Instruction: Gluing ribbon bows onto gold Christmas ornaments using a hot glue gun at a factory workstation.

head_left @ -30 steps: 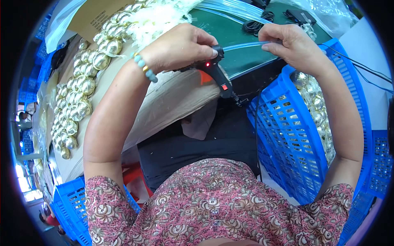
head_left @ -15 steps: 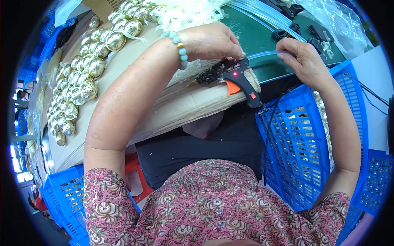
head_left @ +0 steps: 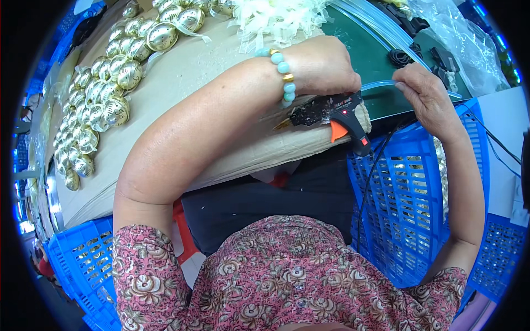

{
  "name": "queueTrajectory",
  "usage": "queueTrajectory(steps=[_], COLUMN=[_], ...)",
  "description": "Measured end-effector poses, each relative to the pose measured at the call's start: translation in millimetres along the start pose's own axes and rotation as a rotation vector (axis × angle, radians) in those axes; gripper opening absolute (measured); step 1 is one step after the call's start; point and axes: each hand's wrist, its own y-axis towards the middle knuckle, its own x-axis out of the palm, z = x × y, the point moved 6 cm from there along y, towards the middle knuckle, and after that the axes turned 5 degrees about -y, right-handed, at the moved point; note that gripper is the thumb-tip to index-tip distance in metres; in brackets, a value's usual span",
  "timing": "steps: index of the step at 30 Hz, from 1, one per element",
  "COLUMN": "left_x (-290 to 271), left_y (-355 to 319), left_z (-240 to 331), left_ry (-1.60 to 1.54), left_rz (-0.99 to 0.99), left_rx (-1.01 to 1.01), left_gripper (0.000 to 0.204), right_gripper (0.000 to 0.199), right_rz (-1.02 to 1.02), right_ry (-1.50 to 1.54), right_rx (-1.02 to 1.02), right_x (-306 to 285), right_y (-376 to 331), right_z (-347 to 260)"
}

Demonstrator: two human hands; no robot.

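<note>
A black glue gun [head_left: 343, 115] with an orange trigger and a lit red light lies on its side at the edge of the cardboard-covered table, its tip pointing left. My left hand [head_left: 326, 63], wearing a bracelet of pale blue-green beads, reaches over the gun. Its fingertips are closed at the gun's rear end, where a clear glue stick [head_left: 380, 84] meets it; most of these fingers are hidden behind the hand. To the right, my right hand [head_left: 426, 99] pinches the same glue stick between thumb and fingers, and the stick's far end shows beyond the hand.
Gold ball ornaments [head_left: 116, 111] cover the table's left side. Off-white ribbon pieces [head_left: 279, 19] are heaped at the back. More glue sticks [head_left: 369, 21] and black cables lie on the green surface [head_left: 345, 41]. Blue baskets [head_left: 395, 207] stand right and lower left.
Both hands and the glue gun have shifted to the right and slightly nearer, with the glue stick between the hands. The view has also moved a little.
</note>
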Motion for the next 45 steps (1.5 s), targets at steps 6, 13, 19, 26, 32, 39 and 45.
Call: queueTrajectory(steps=[6,13,19,26,32,39,45], left_x=[1.0,-57.5,-131.2,-85.3,-47.7,-36.3,-102.1], left_y=[8.9,-9.3,-67.3,-114.6,-97.5,-97.0,-88.6], left_z=[-1.5,-1.8,-49.5,-55.9,-31.9,-20.1,-58.2], left_ry=[0.005,-0.200,-0.283,-0.225,-0.134,0.073,0.199], left_rz=[-0.043,0.059,0.435,0.360,0.196,0.111,0.482], left_rx=[0.085,-0.092,-0.133,-0.042,0.063,0.162,0.008], left_gripper=[0.034,0.032,0.032,0.023,0.014,0.015,0.025], right_gripper=[0.009,0.012,0.011,0.012,0.010,0.011,0.012], right_rz=[-0.075,-0.092,-0.114,-0.127,-0.076,-0.052,0.050], right_ry=[0.001,0.059,0.179,0.244,0.236,0.280,0.003], right_rx=[0.035,0.100,0.161,0.094,0.045,0.099,0.156], right_x=[16.0,33.4,30.2,29.1,23.1,24.8,20.2], right_y=[2.5,0.7,-2.8,-5.1,-0.6,4.5,-3.5], right_z=[3.0,7.4,7.7,12.8,5.7,8.6,20.2])
